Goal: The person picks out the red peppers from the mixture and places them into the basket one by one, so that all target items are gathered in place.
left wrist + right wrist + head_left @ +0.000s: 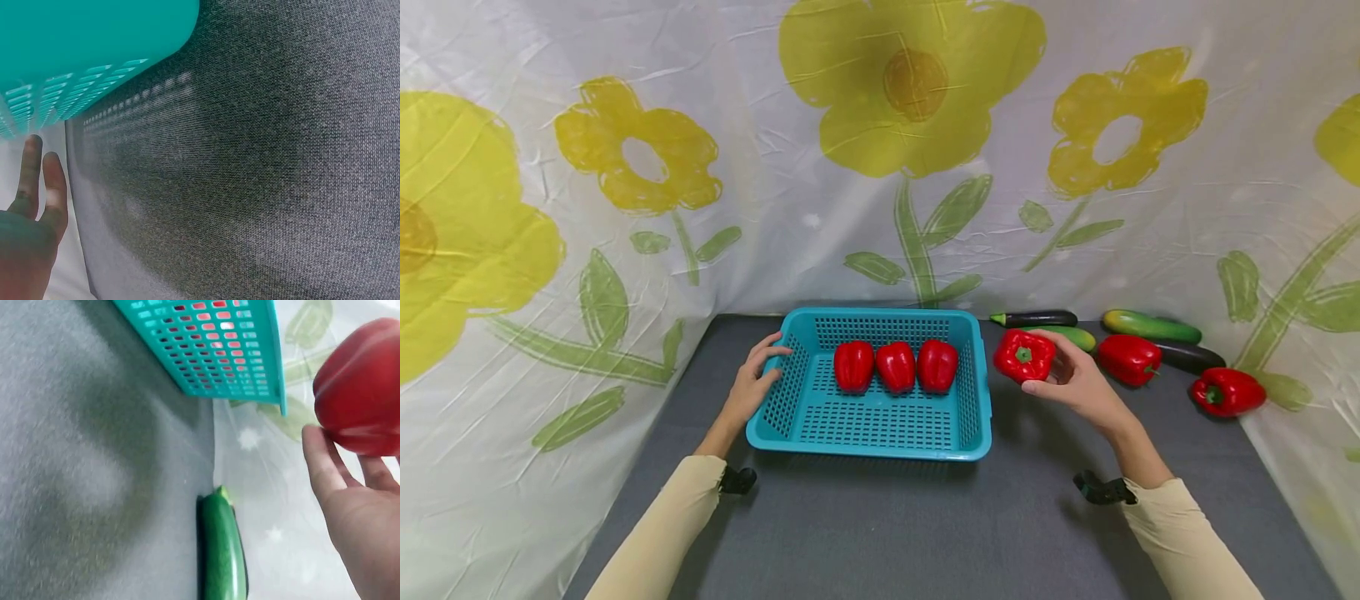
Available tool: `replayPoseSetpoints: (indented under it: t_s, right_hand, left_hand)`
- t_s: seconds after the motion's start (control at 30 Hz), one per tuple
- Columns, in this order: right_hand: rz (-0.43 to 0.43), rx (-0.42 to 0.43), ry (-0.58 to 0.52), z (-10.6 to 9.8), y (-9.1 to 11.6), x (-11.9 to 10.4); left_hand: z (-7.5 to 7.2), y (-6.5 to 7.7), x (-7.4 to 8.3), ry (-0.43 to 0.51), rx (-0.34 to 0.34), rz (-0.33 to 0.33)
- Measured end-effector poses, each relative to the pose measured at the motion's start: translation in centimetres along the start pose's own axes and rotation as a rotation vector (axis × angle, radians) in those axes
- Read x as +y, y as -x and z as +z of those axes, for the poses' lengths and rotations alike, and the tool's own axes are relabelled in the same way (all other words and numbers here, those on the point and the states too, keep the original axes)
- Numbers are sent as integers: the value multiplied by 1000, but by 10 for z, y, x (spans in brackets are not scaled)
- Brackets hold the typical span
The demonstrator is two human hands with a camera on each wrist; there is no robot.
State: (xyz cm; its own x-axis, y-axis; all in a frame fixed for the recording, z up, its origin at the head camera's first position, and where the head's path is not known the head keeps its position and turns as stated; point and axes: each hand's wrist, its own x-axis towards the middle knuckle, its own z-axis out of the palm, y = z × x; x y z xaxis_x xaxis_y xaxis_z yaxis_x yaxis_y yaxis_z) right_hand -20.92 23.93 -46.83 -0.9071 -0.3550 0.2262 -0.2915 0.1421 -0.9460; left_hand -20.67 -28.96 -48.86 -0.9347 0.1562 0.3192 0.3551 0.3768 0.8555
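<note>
Just right of a blue-green perforated plastic basket (868, 456), my right hand (1078, 383) grips a red bell pepper (1024, 356) above the table. The right wrist view shows that bell pepper (362, 387) between thumb and fingers, off the cloth. My left hand (751, 383) is at the basket's left side, fingers extended over the rim. In the left wrist view, fingertips (32, 147) reach the basket's slotted wall (81, 81). Inside the basket, a left bell pepper (853, 367), a middle one (896, 367) and a right one (937, 366) lie in a row.
Behind my right hand are an eggplant (1037, 318) and a green zucchini (1078, 337). Farther right lie a yellow-green zucchini (1152, 326), another eggplant (1191, 357) and two red bell peppers (1127, 359), (1228, 392). A flowered curtain (760, 208) borders the dark table (880, 533).
</note>
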Motion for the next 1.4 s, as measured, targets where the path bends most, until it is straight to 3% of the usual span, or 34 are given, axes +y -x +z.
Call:
replayPoseSetpoints:
  t_s: [0.33,0.63,0.83,1.13,1.4]
  right_hand:
    - [-51,-48,-51,14,-13,-3]
    - [-92,-34,-77,32,-28,-8]
    - [-84,-66,-111,42,-36,-11]
    - [-140,-93,-194,57,-46,-15]
    - [-85,-88,-170,75,-54,-20]
  left_hand:
    - [0,0,2,2,-5,33]
    - [-1,1,1,5,-1,24]
    - [-1,1,2,4,2,18]
    - [-1,0,3,2,-1,13]
    - [0,1,5,3,-5,20]
